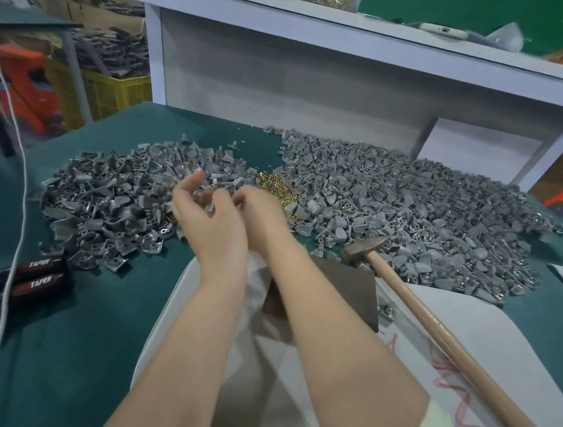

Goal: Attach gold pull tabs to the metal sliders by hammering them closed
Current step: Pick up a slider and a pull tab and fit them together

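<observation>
Grey sliders (109, 203) lie heaped on the left. Your left hand (203, 223) curls around one slider (209, 206); your right hand (259, 211) meets it (blurred, so I cannot tell its grip). Gold tabs (276, 183) sit just behind your hands. On the right lies the hammer (435, 317), untouched.

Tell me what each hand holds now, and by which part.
The left hand pinches a small grey slider in its fingertips; blur hides which part the grip is on. The right hand curls beside it, hold unclear. The hammer lies unheld.
</observation>
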Motion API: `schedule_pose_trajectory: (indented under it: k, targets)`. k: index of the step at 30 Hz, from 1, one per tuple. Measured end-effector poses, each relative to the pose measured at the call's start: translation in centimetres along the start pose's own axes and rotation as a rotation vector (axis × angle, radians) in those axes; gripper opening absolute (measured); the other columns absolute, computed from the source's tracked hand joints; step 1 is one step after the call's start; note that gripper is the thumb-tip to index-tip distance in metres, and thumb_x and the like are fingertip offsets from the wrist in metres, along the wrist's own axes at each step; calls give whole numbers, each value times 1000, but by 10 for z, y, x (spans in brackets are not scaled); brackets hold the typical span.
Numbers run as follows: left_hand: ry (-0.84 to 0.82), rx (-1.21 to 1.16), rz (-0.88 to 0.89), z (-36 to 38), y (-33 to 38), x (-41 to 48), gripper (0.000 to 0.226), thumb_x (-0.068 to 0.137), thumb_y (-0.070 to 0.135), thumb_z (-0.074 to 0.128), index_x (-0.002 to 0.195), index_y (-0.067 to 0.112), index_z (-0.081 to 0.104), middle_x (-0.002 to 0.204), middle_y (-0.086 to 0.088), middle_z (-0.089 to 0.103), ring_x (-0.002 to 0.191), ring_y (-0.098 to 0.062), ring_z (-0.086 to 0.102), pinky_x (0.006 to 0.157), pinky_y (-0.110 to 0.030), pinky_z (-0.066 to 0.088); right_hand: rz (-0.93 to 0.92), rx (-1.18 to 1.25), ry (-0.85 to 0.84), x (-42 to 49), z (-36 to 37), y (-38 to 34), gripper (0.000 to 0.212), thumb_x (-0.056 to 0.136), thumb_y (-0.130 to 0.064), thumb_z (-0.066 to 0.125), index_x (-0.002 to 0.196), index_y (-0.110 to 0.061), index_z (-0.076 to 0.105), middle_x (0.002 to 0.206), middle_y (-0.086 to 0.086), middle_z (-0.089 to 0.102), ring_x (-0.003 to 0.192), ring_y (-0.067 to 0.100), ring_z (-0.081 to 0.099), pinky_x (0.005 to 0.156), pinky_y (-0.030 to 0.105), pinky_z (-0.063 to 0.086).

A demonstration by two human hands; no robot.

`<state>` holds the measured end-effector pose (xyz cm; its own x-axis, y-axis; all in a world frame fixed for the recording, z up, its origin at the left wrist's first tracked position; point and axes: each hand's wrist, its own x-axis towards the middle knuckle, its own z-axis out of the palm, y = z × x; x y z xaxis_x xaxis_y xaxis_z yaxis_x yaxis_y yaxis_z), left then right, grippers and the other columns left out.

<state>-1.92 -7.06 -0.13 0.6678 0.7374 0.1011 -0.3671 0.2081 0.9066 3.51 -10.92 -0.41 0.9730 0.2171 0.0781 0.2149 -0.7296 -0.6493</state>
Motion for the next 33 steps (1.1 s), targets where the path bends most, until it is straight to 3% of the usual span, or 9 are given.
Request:
schedule_pose_trajectory:
  k: [2,5,9,14,17,21,26,29,33]
  targets:
    - [-86,46,-69,1,-4,1,28,91,4,46,110,25,49,120,-1,52,90,-1,51,69,-3,39,11,73,116,-3,-24,8,18,90,-10,53,100,-14,67,107,4,67,98,20,60,85,27,46]
    - [-327,98,-158,3,-9,-3,22,95,12,49,109,28,54,110,-2,62,98,-12,59,85,-18,46,-26,212,162,-21,-56,17,12,88,-7,57,90,-16,66,92,5,68,84,19,61,86,40,51]
    - [-539,165,-81,5,-10,-10,27,94,5,51,93,31,60,96,-4,69,93,-17,65,88,-28,51,-81,163,155,-39,-71,22,12,88,-6,59,86,-17,64,82,0,65,81,18,60,85,40,50]
    - [-481,120,-125,3,-10,-7,19,90,3,59,88,23,60,83,-1,69,74,-8,69,75,-21,53,-44,276,190,-42,-79,30,12,90,-5,57,91,-16,64,88,2,66,81,17,65,83,40,55]
    - [-431,51,-155,4,-10,-6,14,91,1,58,95,14,59,86,-4,69,71,-4,69,73,-16,54,69,-16,239,-28,-76,46,12,90,-13,58,95,-18,68,101,0,68,94,17,63,88,35,51]
    - [-421,53,-138,4,-10,-8,13,91,2,58,94,14,59,90,-6,70,78,-9,70,74,-18,54,275,-359,26,-4,-51,61,24,85,-16,63,108,-13,67,111,8,66,100,25,62,87,34,51]
    - [-416,47,-134,4,-10,-9,13,90,4,59,88,17,58,84,-2,71,72,-6,70,64,-13,52,336,-520,-52,14,-36,57,36,84,-12,61,119,-8,57,121,12,58,107,30,59,71,34,42]
    - [-419,65,-118,5,-10,-10,11,91,7,59,87,18,58,81,-1,72,73,-7,71,64,-14,52,353,-572,-152,22,-35,54,43,84,-11,57,127,-12,53,126,12,55,110,29,57,78,35,46]
    - [-420,51,-110,5,-7,-12,9,93,9,57,86,16,57,76,1,72,67,-6,70,61,-13,51,372,-543,-146,27,-35,60,46,86,-9,56,131,-11,48,130,12,51,116,31,53,90,39,46]
